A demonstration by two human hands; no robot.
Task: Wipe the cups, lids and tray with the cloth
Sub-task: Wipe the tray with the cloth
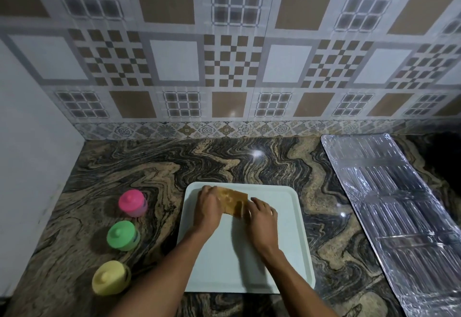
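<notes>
A pale white tray (282, 249) lies flat on the marbled counter in front of me. On its far half lies a folded tan cloth (232, 200). My left hand (208, 207) presses on the cloth's left end and my right hand (263, 214) on its right end. Left of the tray stand three lidded cups in a row: pink (132, 202) farthest, green (122, 235) in the middle, yellow (109, 276) nearest. Each cup has its lid on.
A shiny foil-covered board (399, 212) lies on the counter to the right of the tray. A patterned tiled wall (224, 67) rises behind the counter, and a plain white wall (30, 167) closes the left side.
</notes>
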